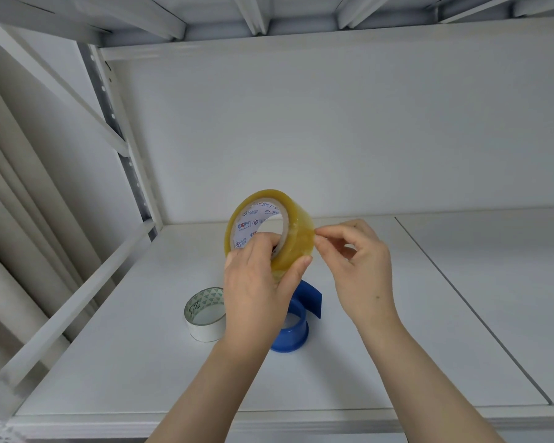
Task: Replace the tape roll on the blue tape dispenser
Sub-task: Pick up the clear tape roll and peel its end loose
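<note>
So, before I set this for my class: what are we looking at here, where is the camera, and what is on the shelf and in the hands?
There is no machine here, only a person's two bare hands. The single picture comes from a camera worn on the person's head, looking forward and down.

The white surface is a shelf in a metal rack. On it lie a blue tape dispenser and, beside it, a nearly used-up tape roll with a white core.

The left hand holds a full roll of yellowish clear tape up in the air, with fingers hooked through its core. The right hand pinches at the roll's outer edge, probably hunting for the loose tape end.
</note>
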